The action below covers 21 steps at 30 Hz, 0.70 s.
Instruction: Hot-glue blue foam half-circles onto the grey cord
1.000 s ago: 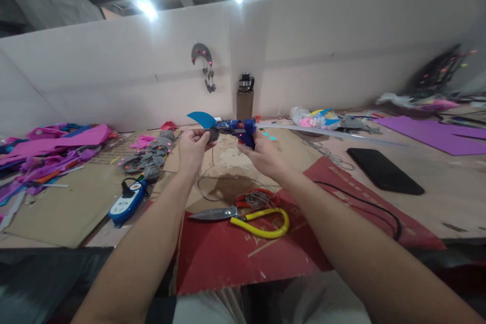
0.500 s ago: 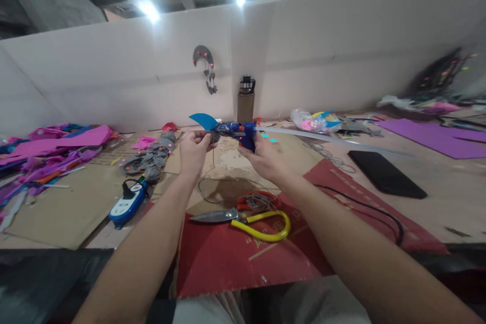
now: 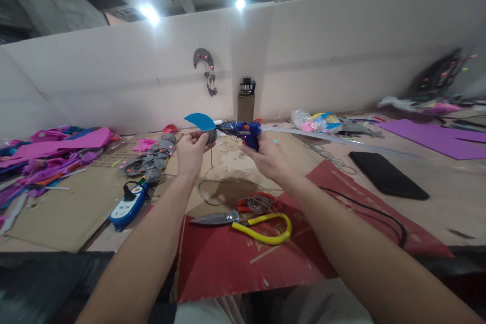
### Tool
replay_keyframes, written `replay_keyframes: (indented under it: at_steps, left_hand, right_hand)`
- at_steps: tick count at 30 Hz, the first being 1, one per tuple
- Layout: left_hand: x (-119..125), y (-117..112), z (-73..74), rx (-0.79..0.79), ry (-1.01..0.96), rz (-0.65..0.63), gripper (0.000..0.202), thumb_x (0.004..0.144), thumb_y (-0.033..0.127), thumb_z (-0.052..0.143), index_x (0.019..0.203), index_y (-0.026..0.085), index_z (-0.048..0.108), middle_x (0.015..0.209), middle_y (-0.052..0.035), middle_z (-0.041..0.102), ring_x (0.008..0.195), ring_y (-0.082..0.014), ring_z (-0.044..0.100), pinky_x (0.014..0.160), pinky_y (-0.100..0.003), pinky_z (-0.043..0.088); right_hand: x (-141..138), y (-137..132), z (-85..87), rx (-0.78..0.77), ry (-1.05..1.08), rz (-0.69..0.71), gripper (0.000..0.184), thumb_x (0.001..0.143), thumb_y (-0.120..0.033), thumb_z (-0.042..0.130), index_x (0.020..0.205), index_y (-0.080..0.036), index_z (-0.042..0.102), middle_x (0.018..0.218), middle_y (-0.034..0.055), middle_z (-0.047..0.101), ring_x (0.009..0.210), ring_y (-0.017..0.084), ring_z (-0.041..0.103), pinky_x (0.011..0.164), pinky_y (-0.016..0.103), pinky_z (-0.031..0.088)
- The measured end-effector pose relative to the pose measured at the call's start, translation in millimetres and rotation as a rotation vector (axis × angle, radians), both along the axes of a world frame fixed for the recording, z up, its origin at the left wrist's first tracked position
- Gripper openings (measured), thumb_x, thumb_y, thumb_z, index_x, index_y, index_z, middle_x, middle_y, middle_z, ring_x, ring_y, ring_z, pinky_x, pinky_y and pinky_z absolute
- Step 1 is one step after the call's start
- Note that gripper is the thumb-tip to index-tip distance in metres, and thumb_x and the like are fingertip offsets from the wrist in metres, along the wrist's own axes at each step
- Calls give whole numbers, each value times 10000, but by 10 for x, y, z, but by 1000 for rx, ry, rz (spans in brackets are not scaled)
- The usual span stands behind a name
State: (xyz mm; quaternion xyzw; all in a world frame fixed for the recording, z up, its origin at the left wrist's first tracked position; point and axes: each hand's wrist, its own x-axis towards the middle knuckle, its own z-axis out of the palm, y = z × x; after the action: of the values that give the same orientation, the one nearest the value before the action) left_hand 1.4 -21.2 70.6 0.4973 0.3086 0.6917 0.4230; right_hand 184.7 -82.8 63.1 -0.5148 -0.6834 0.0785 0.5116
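My left hand [image 3: 192, 153] is raised over the table and pinches a blue crescent-shaped foam piece [image 3: 200, 121] with a small grey ball [image 3: 211, 135] at its lower end. My right hand [image 3: 269, 158] grips a blue hot glue gun [image 3: 243, 131], whose nozzle points left toward the grey ball. A clear glue stick [image 3: 304, 133] juts out of the gun's back to the right. A black cord [image 3: 379, 212] trails from the gun across the red cardboard [image 3: 243, 258].
Yellow-handled shears [image 3: 246, 220] and a coil of grey wire [image 3: 258, 204] lie on the red cardboard. A blue power strip [image 3: 128, 205], grey felt pieces [image 3: 150, 162], pink and purple foam scraps [image 3: 49, 154], a bottle [image 3: 246, 99], a black phone [image 3: 387, 175] and a purple sheet [image 3: 436, 136] surround them.
The glue gun has drawn slightly right, away from the grey ball. My left hand has tipped the blue crescent a little.
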Motion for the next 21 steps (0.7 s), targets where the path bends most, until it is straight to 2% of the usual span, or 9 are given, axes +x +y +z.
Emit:
replay_keyframes:
  at_steps: [5, 9, 11, 13, 14, 16, 18, 19, 21]
  left_hand:
    - [-3, -18, 19, -12, -33, -23, 252, 643, 231, 704, 800, 116, 544, 736, -24, 619, 673, -125, 633, 673, -340, 579]
    - [25, -35, 13, -32, -31, -40, 238, 634, 206, 705, 790, 124, 545, 719, -11, 602, 665, -119, 627, 669, -338, 580]
    - [42, -39, -2, -12, 9, -27, 239, 639, 223, 701, 794, 124, 548, 732, -17, 602, 666, -124, 626, 660, -339, 578]
    - [55, -47, -18, 26, 80, 5, 234, 651, 246, 690, 799, 128, 553, 757, -26, 608, 681, -133, 631, 656, -335, 574]
    - [60, -55, -24, 49, 126, 27, 228, 660, 257, 681, 803, 131, 556, 770, -30, 612, 694, -138, 634, 656, -330, 571]
    - [68, -78, -31, 99, 241, 85, 205, 689, 272, 652, 817, 140, 563, 780, -33, 620, 705, -142, 639, 658, -309, 559]
    - [78, -111, -32, 159, 373, 164, 177, 720, 273, 622, 838, 152, 571, 775, -29, 627, 695, -136, 636, 662, -284, 542]
    - [84, -132, -31, 196, 441, 203, 163, 733, 267, 609, 849, 157, 574, 776, -28, 630, 696, -133, 634, 670, -274, 532]
    - [99, -180, -25, 291, 568, 278, 135, 751, 252, 594, 854, 167, 578, 787, -28, 638, 719, -129, 630, 694, -258, 513]
  right_hand:
    - [29, 74, -19, -83, 150, 4, 231, 737, -291, 567, 948, -203, 533, 739, 39, 610, 636, 182, 552, 605, 311, 440]
    - [101, 181, -82, -420, 332, 5, 138, 736, -256, 537, 850, -182, 509, 595, 3, 547, 467, 134, 492, 473, 274, 414]
    - [184, 227, -117, -594, 288, -36, 81, 729, -227, 536, 785, -171, 524, 594, 30, 567, 494, 152, 530, 493, 284, 427]
    - [293, 256, -142, -664, 93, -170, 81, 713, -240, 571, 718, -162, 548, 625, 81, 600, 604, 202, 592, 566, 311, 443]
    - [347, 261, -147, -644, -29, -266, 108, 699, -258, 598, 699, -158, 558, 664, 114, 617, 691, 236, 613, 617, 331, 446]
    - [418, 251, -139, -501, -206, -472, 164, 674, -293, 635, 695, -145, 569, 790, 180, 629, 888, 301, 595, 732, 377, 433]
    - [390, 224, -115, -335, -197, -541, 184, 683, -311, 622, 718, -143, 558, 879, 195, 610, 987, 319, 546, 805, 410, 408]
    - [328, 209, -105, -275, -121, -504, 178, 697, -316, 603, 725, -150, 542, 880, 176, 601, 980, 304, 539, 815, 413, 404]
    - [115, 184, -98, -267, 170, -250, 148, 719, -314, 563, 738, -182, 498, 781, 84, 586, 861, 231, 556, 786, 380, 420]
